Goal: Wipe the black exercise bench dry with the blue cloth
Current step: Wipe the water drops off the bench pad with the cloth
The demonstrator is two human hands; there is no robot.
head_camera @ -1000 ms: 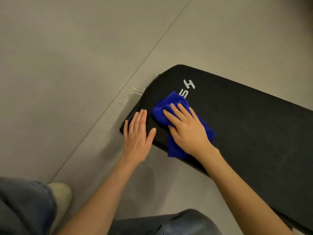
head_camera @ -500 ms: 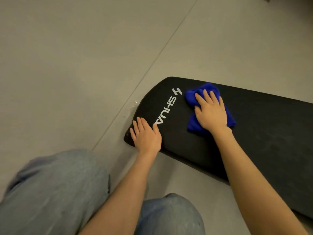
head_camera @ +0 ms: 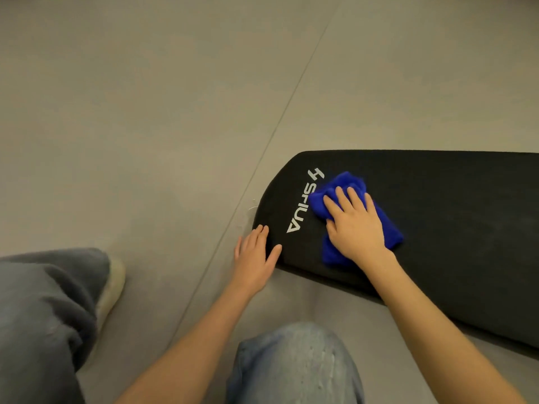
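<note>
The black exercise bench (head_camera: 455,228) runs from the middle of the view to the right edge, with white lettering near its rounded left end. A crumpled blue cloth (head_camera: 347,185) lies on the pad just right of the lettering. My right hand (head_camera: 354,225) presses flat on the cloth, fingers spread over it, covering its middle. My left hand (head_camera: 255,258) rests open on the bench's left near corner, fingers on the pad's edge, holding nothing.
Grey tiled floor (head_camera: 145,112) with a diagonal joint line surrounds the bench. My knees in blue jeans (head_camera: 294,365) fill the bottom of the view, and a pale shoe (head_camera: 112,284) stands at the left.
My right hand slid the cloth from the near left edge toward the bench's far side, then back leftward onto the lettering. My left hand stayed on the bench's left corner. The view shifted.
</note>
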